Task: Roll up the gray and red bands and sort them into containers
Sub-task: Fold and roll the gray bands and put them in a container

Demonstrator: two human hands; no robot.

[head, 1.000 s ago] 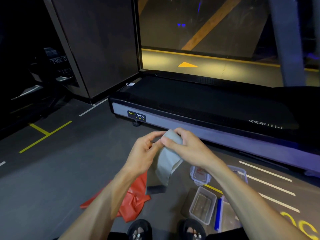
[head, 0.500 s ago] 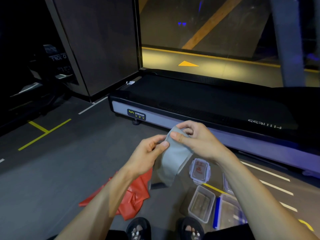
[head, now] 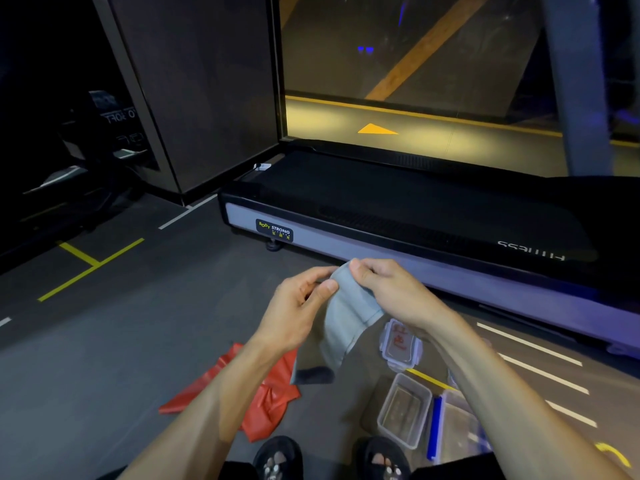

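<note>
A gray band hangs in front of me, its top end pinched between both hands and its lower end drooping toward the floor. My left hand pinches its left edge with thumb and fingers. My right hand grips the top right of it with curled fingers. A red band lies crumpled on the floor under my left forearm. A small clear container stands open on the floor at the lower right, with a blue-edged container beside it, partly hidden by my right arm.
A clear clip-lock lid lies on the floor beyond the containers. A treadmill runs across the view just behind my hands. My two feet show at the bottom edge. Yellow and white lines mark the dark floor.
Both hands have shifted slightly along the gray band's top end, and the hanging part has swung a little. The red band and containers stay where they were.
</note>
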